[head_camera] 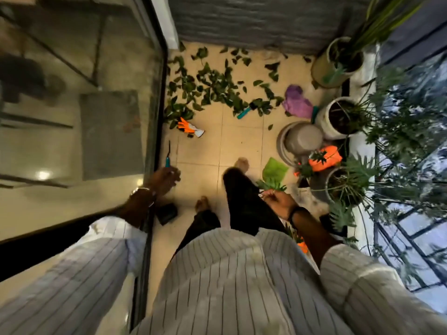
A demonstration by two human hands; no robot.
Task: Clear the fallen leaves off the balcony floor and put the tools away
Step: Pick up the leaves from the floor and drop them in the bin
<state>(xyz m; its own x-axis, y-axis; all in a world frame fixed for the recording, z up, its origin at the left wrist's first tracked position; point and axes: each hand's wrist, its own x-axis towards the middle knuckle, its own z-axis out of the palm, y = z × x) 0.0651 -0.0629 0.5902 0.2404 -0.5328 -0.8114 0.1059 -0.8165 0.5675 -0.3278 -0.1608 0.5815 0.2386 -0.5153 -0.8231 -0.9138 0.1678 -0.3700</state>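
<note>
Green fallen leaves (212,85) lie scattered over the balcony floor (239,141), well ahead of both hands, thickest by the far wall. Among them sits a teal-handled hand tool (246,111); an orange and white glove (189,128) lies ahead of the left hand, beside the glass door (96,117). A purple cloth (296,101) and an upturned grey pot (302,139) stand ahead of the right hand, with a green cloth (274,170) just beyond it and potted plants (343,117) along the railing. A dark object (167,213) lies on the floor under the left wrist. The left hand (164,178) has its fingers (175,172) curled round a slim teal-handled tool (168,157). The right hand (278,200) has loosely curled fingers (267,194); blur hides whether they hold anything.
</note>
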